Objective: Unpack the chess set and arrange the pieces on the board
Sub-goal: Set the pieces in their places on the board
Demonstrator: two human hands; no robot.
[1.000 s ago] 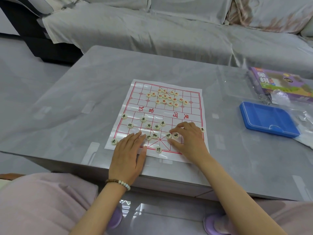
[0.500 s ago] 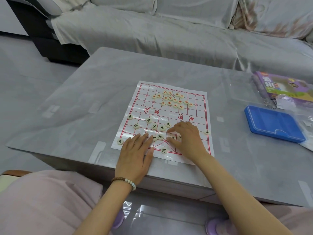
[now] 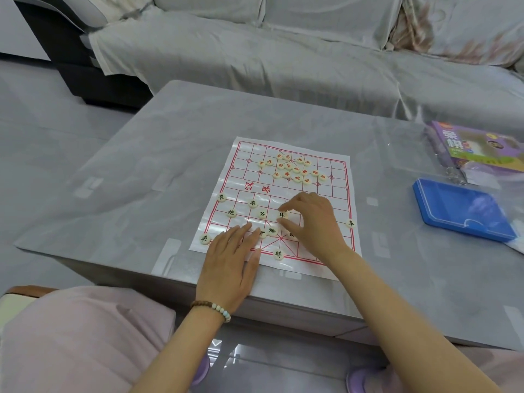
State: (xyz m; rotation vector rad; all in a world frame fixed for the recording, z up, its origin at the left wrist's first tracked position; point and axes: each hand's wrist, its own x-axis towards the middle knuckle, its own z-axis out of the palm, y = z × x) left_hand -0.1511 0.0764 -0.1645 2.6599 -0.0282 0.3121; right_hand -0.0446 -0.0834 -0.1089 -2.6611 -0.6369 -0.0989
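Down on the grey glass-topped bench (image 3: 141,171), the white paper board with red grid lines (image 3: 243,177) lay flat. The right hand (image 3: 314,222) had its thumb and forefinger closed on a cream round piece with a black character (image 3: 282,214). The left hand (image 3: 229,259) lay palm-down, fingers (image 3: 241,231) spread, pressing the board's near edge at about seven o'clock. Red-lettered cream pieces (image 3: 292,168) sat clustered toward twelve o'clock; black-lettered ones (image 3: 252,204) were scattered near the hands, their characters hard to read. A blue plastic case (image 3: 462,214) rested at three o'clock.
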